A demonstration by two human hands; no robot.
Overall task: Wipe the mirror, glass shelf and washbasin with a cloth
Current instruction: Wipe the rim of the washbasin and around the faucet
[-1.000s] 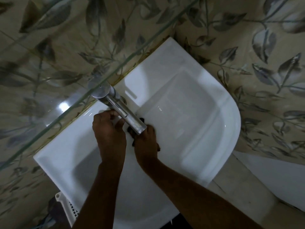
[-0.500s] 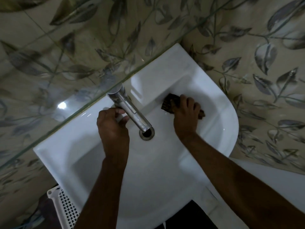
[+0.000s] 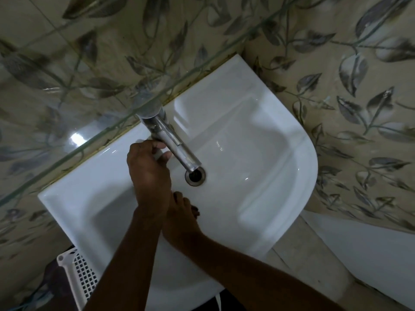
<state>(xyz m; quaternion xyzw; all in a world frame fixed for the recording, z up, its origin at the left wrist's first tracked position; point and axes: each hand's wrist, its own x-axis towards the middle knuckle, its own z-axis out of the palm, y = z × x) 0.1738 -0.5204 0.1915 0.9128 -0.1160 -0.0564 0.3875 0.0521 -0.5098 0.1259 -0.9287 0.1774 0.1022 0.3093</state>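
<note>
The left hand (image 3: 149, 173) has its grip curled around the base of the chrome tap (image 3: 171, 142), with the thumb on the side toward the drain (image 3: 195, 176). The right hand (image 3: 182, 218) lies just below the drain, inside the washbasin (image 3: 258, 158), partly hidden behind the left wrist; its fingers are bent and pressed down, and only a small dark edge of the cloth (image 3: 195, 208) shows at the fingertips, so how it is held I cannot tell. The glass shelf (image 3: 101, 135) crosses diagonally above the tap. A white perforated basket (image 3: 78, 274) stands below the washbasin, at its lower left.
</note>
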